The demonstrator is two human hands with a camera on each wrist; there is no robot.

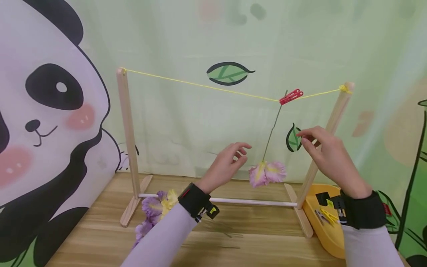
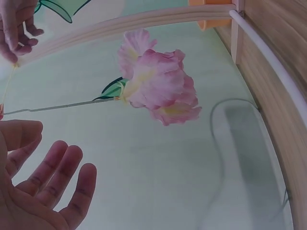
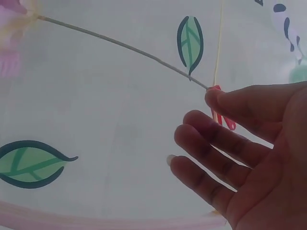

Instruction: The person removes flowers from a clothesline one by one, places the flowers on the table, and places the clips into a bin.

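Note:
A pink artificial flower (image 1: 267,173) hangs head down by its thin green stem (image 1: 274,124). A red clothespin (image 1: 291,96) clips the stem to a yellow string (image 1: 200,85). My left hand (image 1: 227,165) is held left of the flower, fingers relaxed and gripping nothing. To the flower's right, my right hand (image 1: 328,155) is raised below the string with loosely bent fingers and nothing held. In the left wrist view, the left fingers (image 2: 64,167) stand apart from the flower. The right hand (image 3: 259,148) partly covers the clothespin in the right wrist view.
Wooden posts (image 1: 128,133) hold the string, with a white bar (image 1: 250,201) joining them low down. Purple and yellow flowers (image 1: 151,207) lie on the table (image 1: 100,218), partly behind the left arm. A yellow tray (image 1: 328,235) with clothespins (image 1: 328,216) stands at right.

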